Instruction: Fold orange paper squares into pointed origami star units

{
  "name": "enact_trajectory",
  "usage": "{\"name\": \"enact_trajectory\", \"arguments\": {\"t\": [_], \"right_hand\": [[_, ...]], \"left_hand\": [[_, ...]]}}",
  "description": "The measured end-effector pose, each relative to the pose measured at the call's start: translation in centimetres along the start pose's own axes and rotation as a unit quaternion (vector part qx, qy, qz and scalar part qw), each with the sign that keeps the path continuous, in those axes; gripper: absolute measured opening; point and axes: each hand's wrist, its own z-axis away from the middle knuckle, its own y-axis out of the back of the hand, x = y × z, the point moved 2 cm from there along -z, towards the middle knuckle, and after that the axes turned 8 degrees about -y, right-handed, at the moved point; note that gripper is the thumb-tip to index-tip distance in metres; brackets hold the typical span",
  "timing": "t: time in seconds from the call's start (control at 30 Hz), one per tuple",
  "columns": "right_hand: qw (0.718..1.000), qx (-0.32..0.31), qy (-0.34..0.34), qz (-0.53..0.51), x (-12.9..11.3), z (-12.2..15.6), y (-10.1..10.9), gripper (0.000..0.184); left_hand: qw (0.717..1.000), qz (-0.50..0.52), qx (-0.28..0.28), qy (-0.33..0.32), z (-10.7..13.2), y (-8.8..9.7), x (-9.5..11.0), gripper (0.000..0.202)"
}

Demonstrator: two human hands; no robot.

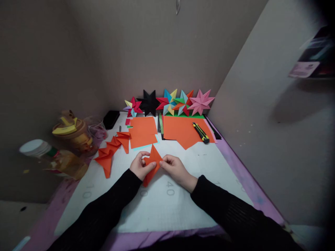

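Note:
A folded orange paper piece point(153, 157), shaped like a long diamond, is held up over the white sheet point(188, 205). My left hand point(141, 165) grips its left side, with the thumb lying across the front. On the other side, my right hand point(175, 168) pinches the right corner between thumb and fingers. Several finished-looking orange folded pieces point(105, 158) lie in a row to the left. Beyond my hands sit orange paper squares point(143, 131) and a larger orange sheet point(178, 128), which has a corner pointing toward me.
A yellow and black utility knife point(201, 133) rests on the larger sheet. Several paper stars, among them a black star point(149, 102) and a pink star point(201, 101), lean against the back wall. At left stand a bottle point(62, 158), a brown cup point(74, 134) and a black object point(111, 119).

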Motion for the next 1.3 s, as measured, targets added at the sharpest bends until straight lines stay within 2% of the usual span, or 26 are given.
{"name": "enact_trajectory", "arguments": {"t": [0.17,0.23,0.3,0.4,0.57,0.67,0.8,0.83,0.9,0.97,1.03,1.17,1.3], "right_hand": [[0.998,0.065,0.013,0.006,0.2,-0.2,0.4,0.028],[0.996,0.085,0.016,0.002,0.3,-0.3,0.6,0.029],[0.996,0.09,0.018,-0.005,0.5,-0.3,0.6,0.029],[0.996,0.082,0.015,-0.009,0.7,-0.2,0.6,0.029],[0.997,0.072,-0.007,-0.033,0.9,-0.2,0.5,0.029],[0.997,0.043,-0.01,-0.071,0.5,-0.1,0.1,0.026],[0.99,-0.077,-0.021,-0.121,0.0,0.1,-1.0,0.027],[0.988,-0.086,-0.028,-0.128,0.1,0.1,-1.1,0.028],[0.988,-0.042,-0.041,-0.145,0.5,-0.2,-0.8,0.028],[0.984,0.026,-0.048,-0.167,1.1,-0.5,-0.2,0.03],[0.979,0.059,-0.049,-0.187,1.4,-0.8,0.3,0.033],[0.976,0.057,-0.04,-0.205,1.3,-0.9,0.6,0.036],[0.975,0.05,-0.031,-0.213,1.2,-0.7,0.3,0.036]], "left_hand": [[0.994,0.042,-0.098,0.006,0.1,-0.7,-0.1,0.065],[0.993,0.033,-0.113,-0.004,0.1,-0.9,-0.2,0.072],[0.995,0.004,-0.099,-0.024,0.1,-0.8,-0.5,0.075],[0.995,-0.038,-0.079,-0.051,0.0,-0.5,-1.0,0.067],[0.995,-0.04,-0.056,-0.068,0.0,-0.4,-1.3,0.056],[0.996,-0.029,-0.074,-0.043,-0.1,-0.5,-1.3,0.054],[0.992,0.005,-0.127,-0.006,0.0,-0.6,-1.2,0.053],[0.991,0.006,-0.133,-0.006,0.0,-0.6,-1.2,0.053],[0.992,-0.012,-0.119,-0.027,0.2,-0.6,-1.0,0.058],[0.993,-0.052,-0.071,-0.077,0.4,-0.6,-0.8,0.066],[0.987,-0.099,-0.023,-0.127,0.6,-0.5,-0.6,0.063],[0.974,-0.139,0.018,-0.178,0.8,-0.3,-0.2,0.039],[0.97,-0.131,0.054,-0.199,0.8,-0.1,0.1,0.024]]}}
